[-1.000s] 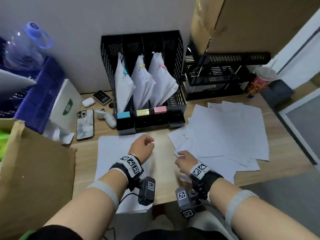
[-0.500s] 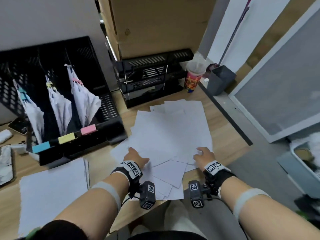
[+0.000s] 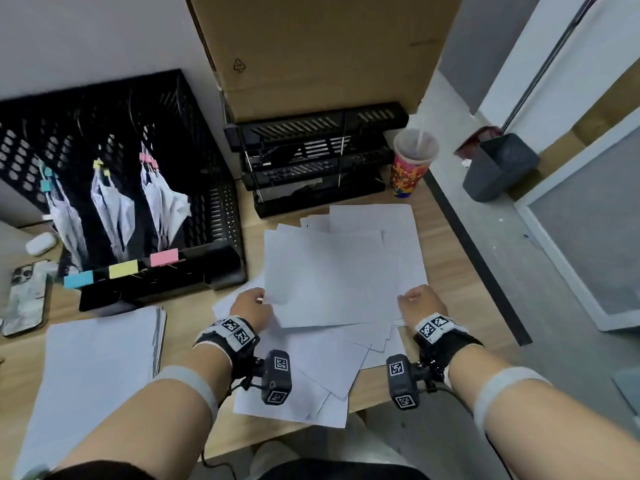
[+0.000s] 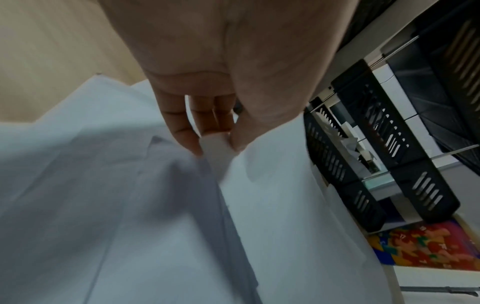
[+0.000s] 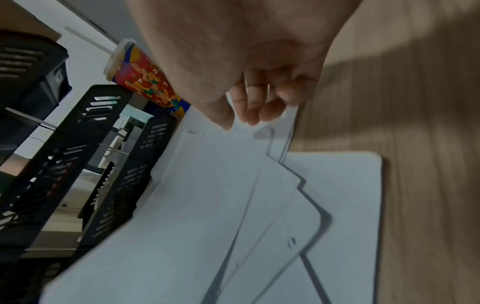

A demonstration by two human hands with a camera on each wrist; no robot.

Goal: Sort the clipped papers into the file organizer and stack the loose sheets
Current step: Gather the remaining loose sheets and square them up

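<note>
Loose white sheets (image 3: 311,362) lie fanned over the desk's right half. My left hand (image 3: 256,301) pinches the near left corner of the top sheet (image 3: 329,271), and my right hand (image 3: 407,299) pinches its near right corner. In the left wrist view, thumb and fingers of that hand (image 4: 215,144) close on the sheet's edge (image 4: 272,205). The right wrist view shows my right hand (image 5: 239,123) gripping the same paper (image 5: 194,195). A squared stack of sheets (image 3: 100,358) lies at the left. The black mesh file organizer (image 3: 207,209) holds three clipped bundles (image 3: 162,202) behind blue, yellow and pink labels.
A black letter tray stack (image 3: 311,161) and a big cardboard box (image 3: 311,46) stand behind the sheets. A patterned cup (image 3: 412,164) stands at the desk's right edge, a grey bin (image 3: 498,164) on the floor beyond. A phone (image 3: 26,299) and an earbud case (image 3: 41,242) lie far left.
My view swung right from the left stack to the scattered sheets. Both hands moved onto them and have now taken hold of the top sheet at its near corners.
</note>
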